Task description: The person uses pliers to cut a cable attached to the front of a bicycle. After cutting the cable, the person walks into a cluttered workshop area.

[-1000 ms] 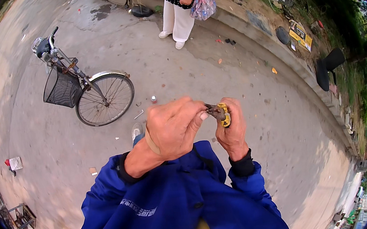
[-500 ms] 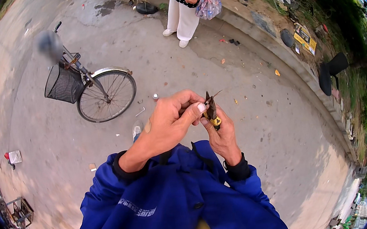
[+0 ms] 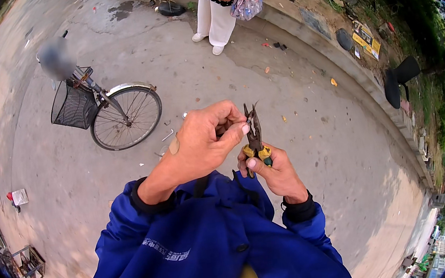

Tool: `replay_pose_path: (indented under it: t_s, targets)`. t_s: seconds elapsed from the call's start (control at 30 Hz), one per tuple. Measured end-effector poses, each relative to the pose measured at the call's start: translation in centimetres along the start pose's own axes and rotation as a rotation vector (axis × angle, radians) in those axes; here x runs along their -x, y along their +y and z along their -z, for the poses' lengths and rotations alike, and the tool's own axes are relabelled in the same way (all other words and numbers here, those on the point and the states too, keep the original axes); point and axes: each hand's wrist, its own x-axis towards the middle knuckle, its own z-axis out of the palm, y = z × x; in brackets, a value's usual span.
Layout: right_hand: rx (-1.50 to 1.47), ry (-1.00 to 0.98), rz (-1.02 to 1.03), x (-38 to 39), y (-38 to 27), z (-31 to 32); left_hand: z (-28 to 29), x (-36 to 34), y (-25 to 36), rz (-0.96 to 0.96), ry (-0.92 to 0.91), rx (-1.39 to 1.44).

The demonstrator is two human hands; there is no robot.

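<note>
Hands have lifted and the pliers (image 3: 255,135) swung upright. Right hand (image 3: 274,169) grips the yellow handles, left hand (image 3: 207,141) fingers pinch a thin wire (image 3: 250,115) at the jaws. Looks mid-job, wire not freed yet.

Pliers (image 3: 255,135): rusty brown jaws, yellow-and-green handles. Jacket (image 3: 214,251): bright blue, white print on chest. Bicycle (image 3: 113,110): black mesh basket, silver mudguard. Bystander (image 3: 219,0): black top with white dots, white trousers, pink-handled bag (image 3: 245,1). Pavement (image 3: 312,144): pale grey concrete.
</note>
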Motion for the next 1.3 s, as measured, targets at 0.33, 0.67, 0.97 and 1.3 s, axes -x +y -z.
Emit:
replay_pose_path:
  t_s: [0.33, 0.67, 0.97, 1.3]
  targets:
    - [1.05, 0.698, 0.435, -1.2, 2.4, -1.1, -0.7, 0.3, 0.6, -0.05, 0.202, -0.229]
    - [0.696, 0.534, 0.226, -0.4, 1.7, -2.5, -1.2, 0.4, -0.2, -0.118, 0.208, -0.158]
    - [-0.03, 0.052, -0.106, 1.0, 0.7, -1.5, -1.2, 0.7, -1.2, -0.1, 0.194, -0.13]
    - [0.565, 0.413, 0.063, 0.7, 1.0, -1.9, -0.8, 1.0, -2.9, -0.024, 0.156, 0.051]
